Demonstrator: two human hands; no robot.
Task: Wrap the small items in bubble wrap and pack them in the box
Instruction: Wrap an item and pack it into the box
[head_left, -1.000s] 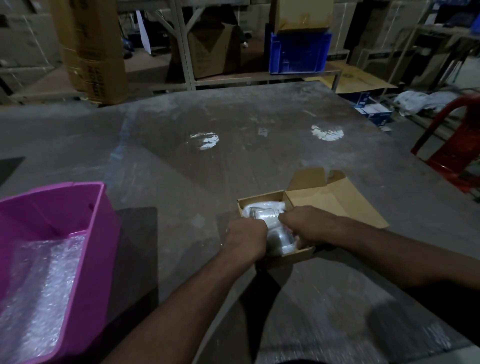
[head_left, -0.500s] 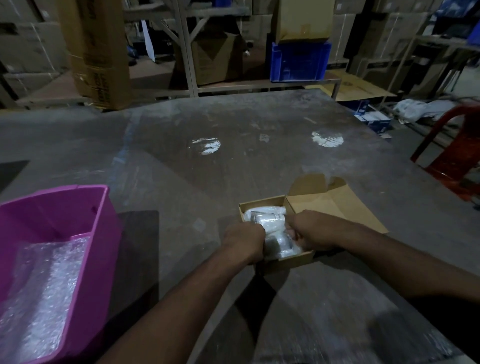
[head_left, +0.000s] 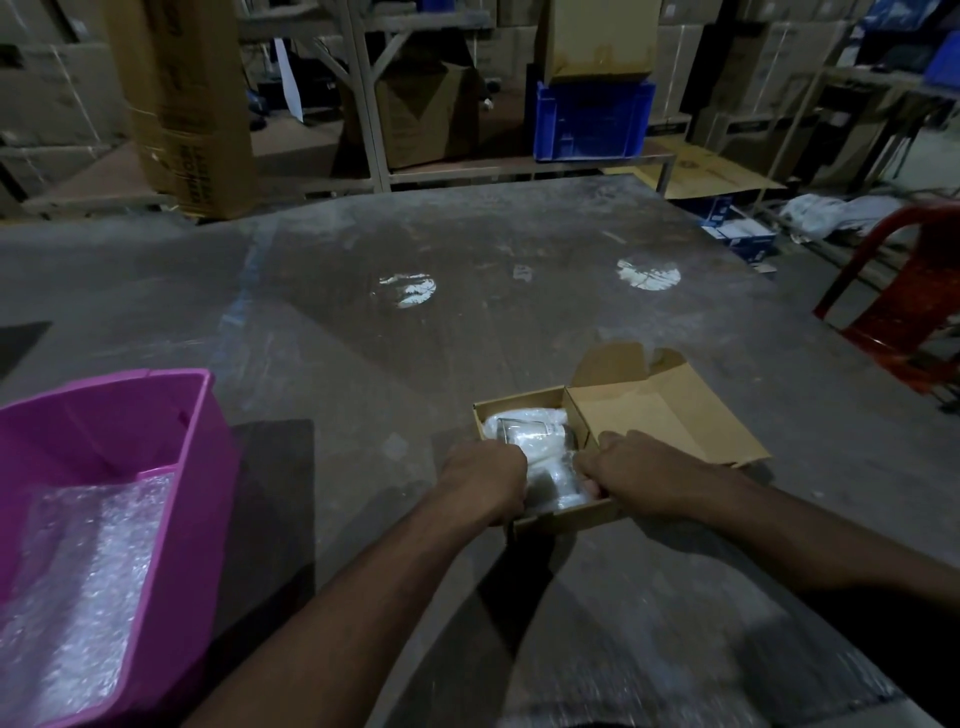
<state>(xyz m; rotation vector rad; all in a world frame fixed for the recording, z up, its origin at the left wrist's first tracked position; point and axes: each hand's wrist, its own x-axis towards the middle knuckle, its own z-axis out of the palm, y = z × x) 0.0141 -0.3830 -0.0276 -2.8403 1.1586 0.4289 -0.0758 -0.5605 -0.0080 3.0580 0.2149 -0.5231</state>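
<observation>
box: small brown cardboard box (head_left: 545, 519) on the desk (head_left: 363, 332), near the front edge, right of centre; lid flap (head_left: 660, 410) folded open and lying back to the right
wrapped items: white bubble-wrapped bundle (head_left: 530, 436) sits inside the box, fills most of the tray; something clear and glassy shows at its far end, can't tell what it is
left hand: left hand (head_left: 483, 480) at the box's near-left corner, knuckles up, fingers curled down at the box's left wall and the bundle; fingertips hidden, so can't tell whether they grip the wall or the wrap
right hand: right hand (head_left: 639, 473) at the near-right side of the tray, fingers (head_left: 589, 480) curled over the rim onto the bundle, thumb side against the lid hinge
grip state: both hands closed around something at the box; right looks like it has hold of the wrapped bundle, left unclear
bin: pink plastic bin (head_left: 171, 441) at the left desk edge, well apart from the box; loose bubble wrap (head_left: 88, 587) lying in it
background: blue crate (head_left: 592, 119) and cardboard cartons on shelving behind the desk; red plastic chair (head_left: 904, 301) at far right
lighting: dim, two bright reflections on the desk top
</observation>
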